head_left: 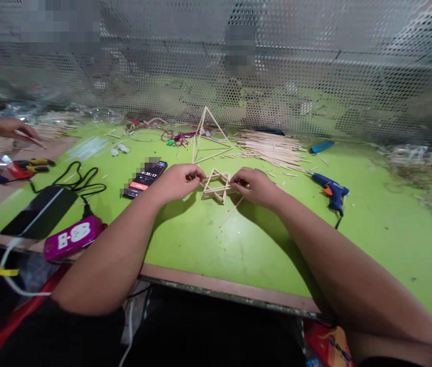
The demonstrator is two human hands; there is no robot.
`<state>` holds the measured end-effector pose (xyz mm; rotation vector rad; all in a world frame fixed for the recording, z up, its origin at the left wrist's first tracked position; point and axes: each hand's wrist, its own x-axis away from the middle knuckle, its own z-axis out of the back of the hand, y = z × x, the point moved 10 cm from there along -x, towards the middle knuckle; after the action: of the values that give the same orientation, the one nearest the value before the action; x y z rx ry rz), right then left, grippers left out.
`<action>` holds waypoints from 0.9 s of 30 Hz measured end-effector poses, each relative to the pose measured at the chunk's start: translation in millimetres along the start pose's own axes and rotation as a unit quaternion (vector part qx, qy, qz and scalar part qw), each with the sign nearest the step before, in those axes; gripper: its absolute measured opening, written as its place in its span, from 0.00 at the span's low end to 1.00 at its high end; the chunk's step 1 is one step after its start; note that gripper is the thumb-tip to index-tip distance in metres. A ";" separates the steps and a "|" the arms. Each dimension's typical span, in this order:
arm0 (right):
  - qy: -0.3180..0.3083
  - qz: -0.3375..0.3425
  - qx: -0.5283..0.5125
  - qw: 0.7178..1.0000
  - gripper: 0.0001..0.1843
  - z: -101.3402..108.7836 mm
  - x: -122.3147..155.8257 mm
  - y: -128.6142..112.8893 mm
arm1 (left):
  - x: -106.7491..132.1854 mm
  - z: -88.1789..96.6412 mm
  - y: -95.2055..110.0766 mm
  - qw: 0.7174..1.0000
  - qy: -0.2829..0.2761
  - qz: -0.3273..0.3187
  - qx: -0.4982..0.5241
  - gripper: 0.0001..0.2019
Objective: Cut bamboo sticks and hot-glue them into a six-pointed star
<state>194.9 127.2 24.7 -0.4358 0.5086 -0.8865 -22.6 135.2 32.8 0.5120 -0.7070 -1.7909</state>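
Between my two hands, low over the green tabletop, is a small star-shaped frame of thin wooden sticks. My left hand pinches its left point with curled fingers. At its right point, my right hand has thumb and fingers closed on the frame. A single loose stick slants down on the table just below my right fingers; I cannot tell whether they touch it. Behind the star stands a larger triangular stick frame.
A heap of sticks lies behind, with a blue glue gun to the right. On the left are a phone, a dark flat box and a purple power strip. Another person's hand holds sticks at far left.
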 end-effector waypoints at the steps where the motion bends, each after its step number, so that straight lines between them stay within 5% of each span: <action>1: -0.001 0.001 0.002 1.000 0.06 0.1 0.2 0.1 | 0.2 -1.1 -0.2 1.000 -0.008 -0.002 -0.005 0.11; 12: -0.005 -0.003 0.004 1.000 0.06 0.2 2.0 2.4 | 1.5 -1.6 -3.3 1.000 -0.006 0.005 -0.027 0.12; 27: -0.010 -0.005 0.008 1.000 0.07 -0.2 3.4 2.5 | 11.1 -18.9 26.1 0.987 -0.046 -0.066 -0.136 0.14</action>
<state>198.2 125.8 22.3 -0.4315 0.4811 -0.8940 4.2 114.6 36.8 0.3009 -0.4887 -2.0089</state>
